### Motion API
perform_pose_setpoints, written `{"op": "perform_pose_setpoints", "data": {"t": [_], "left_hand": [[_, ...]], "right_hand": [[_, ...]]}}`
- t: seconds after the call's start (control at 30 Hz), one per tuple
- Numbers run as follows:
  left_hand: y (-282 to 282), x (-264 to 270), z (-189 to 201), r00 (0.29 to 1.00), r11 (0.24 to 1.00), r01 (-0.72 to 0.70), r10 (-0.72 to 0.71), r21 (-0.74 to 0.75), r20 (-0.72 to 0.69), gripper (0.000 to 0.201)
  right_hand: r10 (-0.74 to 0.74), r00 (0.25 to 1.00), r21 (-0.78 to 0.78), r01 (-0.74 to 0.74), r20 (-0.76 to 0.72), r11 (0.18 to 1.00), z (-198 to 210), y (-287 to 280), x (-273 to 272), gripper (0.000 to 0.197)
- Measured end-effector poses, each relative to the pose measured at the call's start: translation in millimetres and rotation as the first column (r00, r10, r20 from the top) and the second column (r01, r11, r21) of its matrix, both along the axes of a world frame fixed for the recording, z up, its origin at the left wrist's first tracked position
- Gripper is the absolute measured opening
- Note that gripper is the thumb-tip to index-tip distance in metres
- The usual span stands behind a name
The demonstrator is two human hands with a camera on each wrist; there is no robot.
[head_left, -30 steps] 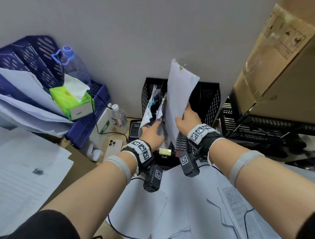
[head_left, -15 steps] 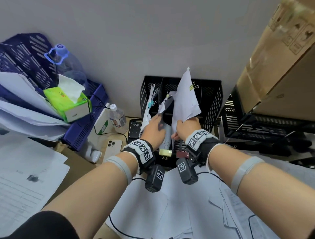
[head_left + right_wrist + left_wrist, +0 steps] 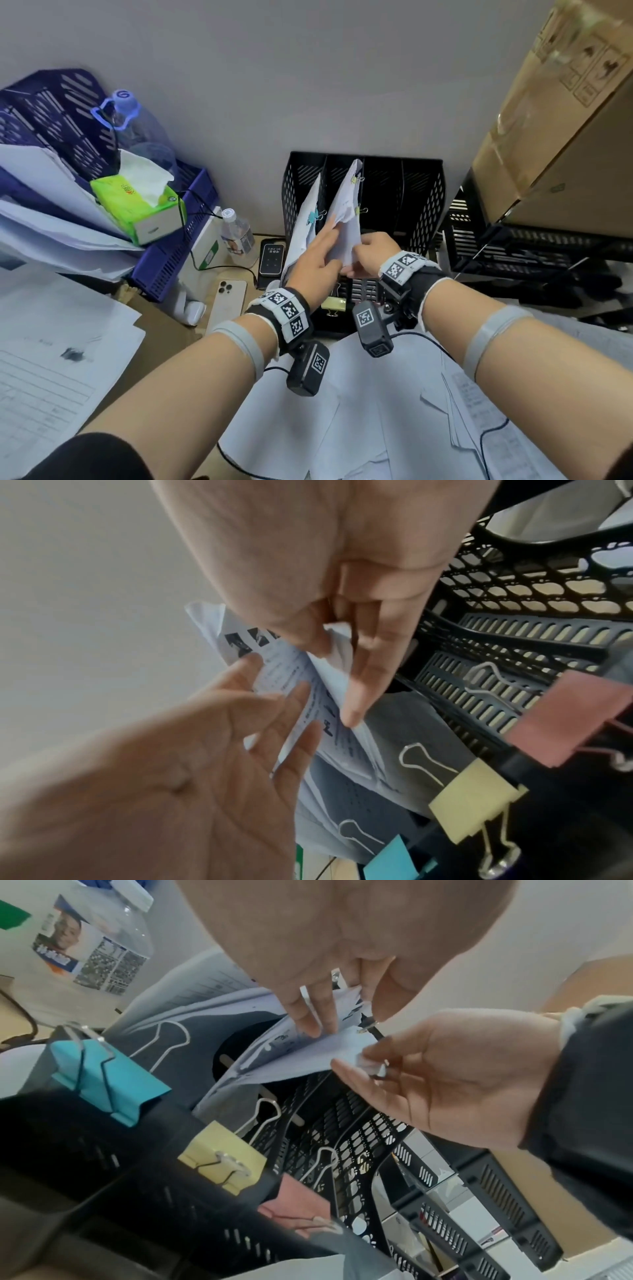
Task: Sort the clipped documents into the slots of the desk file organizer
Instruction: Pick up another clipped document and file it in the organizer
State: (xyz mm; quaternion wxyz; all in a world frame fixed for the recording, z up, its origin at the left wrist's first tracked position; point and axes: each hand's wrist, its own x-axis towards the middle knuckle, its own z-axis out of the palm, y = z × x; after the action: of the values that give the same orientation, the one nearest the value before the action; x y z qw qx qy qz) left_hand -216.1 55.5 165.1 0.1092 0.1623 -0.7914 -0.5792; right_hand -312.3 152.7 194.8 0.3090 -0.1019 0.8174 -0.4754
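Observation:
A black mesh file organizer (image 3: 424,192) stands against the wall with several upright slots. One clipped document (image 3: 305,222) with a teal clip leans in its leftmost slot. A second white document (image 3: 346,212) with yellow clips stands in the slot beside it. My left hand (image 3: 329,236) lays straight fingers flat on the printed face of that document (image 3: 298,674). My right hand (image 3: 363,246) pinches its lower corner (image 3: 363,1056) between thumb and forefinger. Teal (image 3: 106,1074), yellow (image 3: 222,1158) and pink (image 3: 565,723) binder clips sit on the organizer's front edge.
Blue trays (image 3: 171,260) with papers and a green tissue box (image 3: 144,209) crowd the left. A water bottle (image 3: 238,236), a phone (image 3: 227,305) and a black device (image 3: 272,260) lie by the organizer. Black stacked trays (image 3: 513,246) under a cardboard box (image 3: 565,137) stand right. Loose sheets (image 3: 376,411) cover the desk.
The white document, held high above the organizer a second ago, has come down into the second slot. Both hands moved down and forward with it.

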Motion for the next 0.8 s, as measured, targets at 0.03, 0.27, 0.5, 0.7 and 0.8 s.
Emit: {"op": "perform_pose_setpoints", "data": {"t": [0.03, 0.27, 0.5, 0.7, 0.8], "left_hand": [[0, 2, -1, 1.0, 1.0, 0.005, -0.005, 0.008, 0.018, 0.07], [0, 5, 6, 1.0, 0.993, -0.011, 0.013, 0.12, -0.015, 0.062], [1, 16, -10, 0.972, 0.991, 0.107, -0.087, -0.081, 0.22, 0.054], [20, 26, 5, 0.996, 1.0, -0.002, 0.0, 0.023, 0.09, 0.022], [43, 27, 11, 0.98, 0.983, 0.15, -0.162, 0.102, 0.118, 0.018]], "right_hand": [[0.008, 1.0, -0.003, -0.008, 0.009, 1.0, -3, 2, 1, 0.026], [-0.007, 0.96, -0.068, -0.013, -0.279, 0.998, 6, 4, 9, 0.028], [-0.074, 0.988, -0.092, 0.062, -0.137, 0.994, -7, 14, 9, 0.016], [-0.132, 0.987, 0.003, 0.133, -0.087, 0.991, -18, 50, 27, 0.015], [-0.09, 0.996, 0.073, 0.091, -0.02, 0.993, -33, 82, 42, 0.013]]}}
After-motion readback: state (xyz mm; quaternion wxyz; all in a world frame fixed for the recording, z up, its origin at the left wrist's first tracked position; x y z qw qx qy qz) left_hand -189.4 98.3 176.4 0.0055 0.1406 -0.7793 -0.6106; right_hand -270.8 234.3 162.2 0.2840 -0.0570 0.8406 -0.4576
